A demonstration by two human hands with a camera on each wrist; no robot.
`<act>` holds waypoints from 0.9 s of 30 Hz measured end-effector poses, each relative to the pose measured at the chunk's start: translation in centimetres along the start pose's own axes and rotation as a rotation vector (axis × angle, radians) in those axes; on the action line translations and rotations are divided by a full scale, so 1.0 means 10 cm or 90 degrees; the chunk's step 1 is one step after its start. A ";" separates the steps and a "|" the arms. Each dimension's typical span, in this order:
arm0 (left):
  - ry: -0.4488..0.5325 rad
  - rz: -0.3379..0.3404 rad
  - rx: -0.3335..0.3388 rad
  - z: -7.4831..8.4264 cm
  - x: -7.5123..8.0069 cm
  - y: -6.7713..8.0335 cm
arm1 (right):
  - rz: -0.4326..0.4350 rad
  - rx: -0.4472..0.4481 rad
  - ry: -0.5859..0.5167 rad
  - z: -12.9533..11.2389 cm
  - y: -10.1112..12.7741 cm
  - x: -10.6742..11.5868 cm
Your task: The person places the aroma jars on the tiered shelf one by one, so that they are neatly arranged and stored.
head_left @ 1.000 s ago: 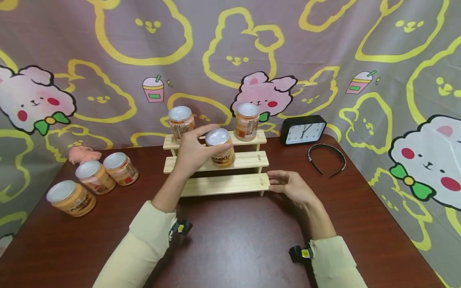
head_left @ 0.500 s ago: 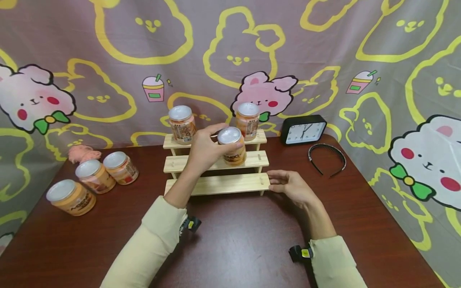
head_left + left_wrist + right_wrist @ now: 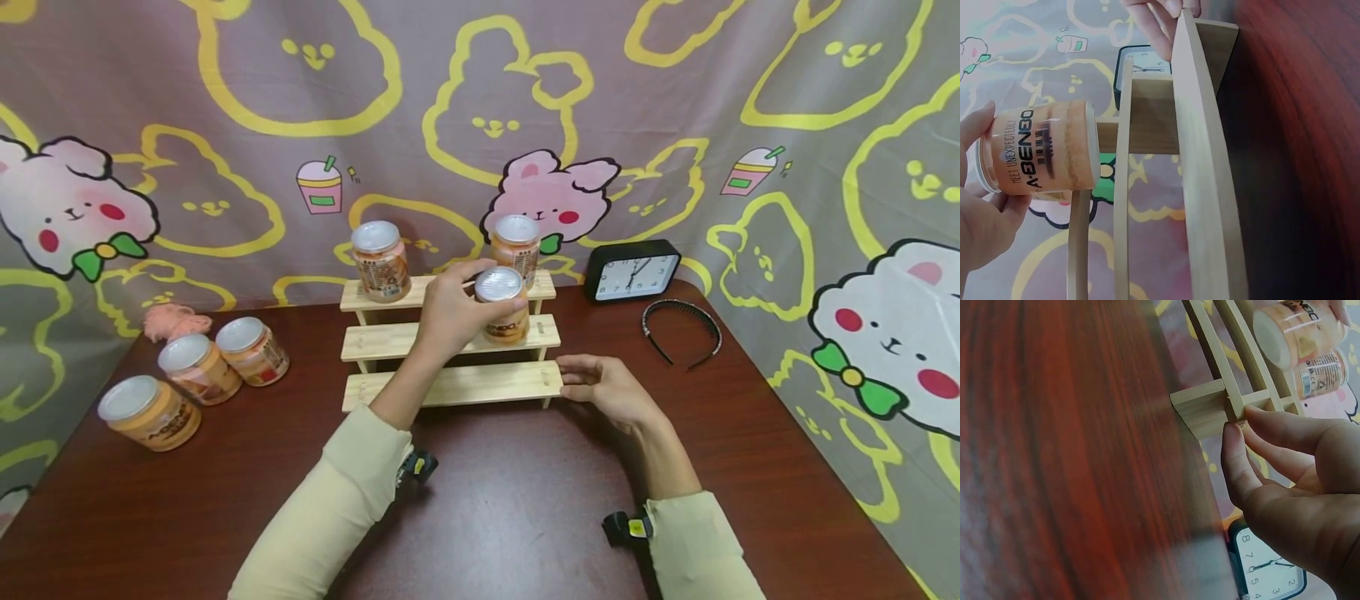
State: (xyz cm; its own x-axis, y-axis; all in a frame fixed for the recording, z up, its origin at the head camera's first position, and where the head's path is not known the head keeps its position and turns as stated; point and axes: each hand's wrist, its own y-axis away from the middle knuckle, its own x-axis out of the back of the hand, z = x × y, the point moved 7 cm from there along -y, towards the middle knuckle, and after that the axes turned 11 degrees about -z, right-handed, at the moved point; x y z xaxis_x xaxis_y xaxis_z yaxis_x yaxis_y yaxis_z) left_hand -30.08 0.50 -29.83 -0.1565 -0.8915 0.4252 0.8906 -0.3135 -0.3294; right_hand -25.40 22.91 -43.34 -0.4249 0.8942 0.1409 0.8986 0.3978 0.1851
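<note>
Gripping the orange jar (image 3: pixel 503 305) with fingers curled round its side, the left hand (image 3: pixel 452 315) holds it upright, silver lid up, at the right end of the wooden rack's (image 3: pixel 450 385) middle step. Right hand (image 3: pixel 604 389), fingers relaxed, touches the bottom step's end. Two more jars (image 3: pixel 382 260) stand on the top step; contents can't be made out.

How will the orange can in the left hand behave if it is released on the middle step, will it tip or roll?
The can is a short, wide cylinder, so upright it probably stands steadily. The left hand holds it near the right end of the narrow middle step, so an off-centre release might tip it off. On its side, its round wall would likely let it roll.
</note>
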 end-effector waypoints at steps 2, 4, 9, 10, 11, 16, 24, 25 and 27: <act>-0.003 0.003 0.001 -0.01 -0.03 -0.01 | -0.001 -0.002 0.001 0.00 0.00 0.00; -0.004 0.007 0.000 -0.01 -0.05 -0.02 | -0.001 -0.003 0.001 0.00 0.00 0.00; -0.013 0.018 0.005 -0.02 -0.08 -0.03 | 0.001 0.001 -0.005 -0.01 0.00 0.00; -0.018 0.020 0.004 -0.02 -0.09 -0.03 | 0.002 0.001 -0.006 -0.01 0.00 0.00; -0.023 0.020 0.003 -0.02 -0.09 -0.03 | 0.002 0.001 -0.008 -0.01 0.00 0.01; -0.041 0.015 -0.004 -0.03 -0.15 -0.06 | 0.001 -0.003 -0.006 -0.01 0.01 0.01; -0.055 0.017 -0.015 -0.05 -0.23 -0.07 | 0.002 -0.004 -0.003 0.00 0.00 0.01; -0.057 0.019 -0.016 -0.05 -0.23 -0.07 | 0.002 -0.004 -0.002 0.00 0.00 0.01; -0.060 0.023 -0.020 -0.04 -0.24 -0.07 | 0.001 -0.004 -0.003 0.01 0.00 0.01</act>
State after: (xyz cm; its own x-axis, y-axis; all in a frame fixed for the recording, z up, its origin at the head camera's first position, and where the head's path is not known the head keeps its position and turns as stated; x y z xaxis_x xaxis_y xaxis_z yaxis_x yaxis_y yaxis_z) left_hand -30.47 2.68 -30.98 -0.0827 -0.8683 0.4892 0.8808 -0.2933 -0.3717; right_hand -25.43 22.98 -43.39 -0.4233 0.8957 0.1360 0.8984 0.3957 0.1905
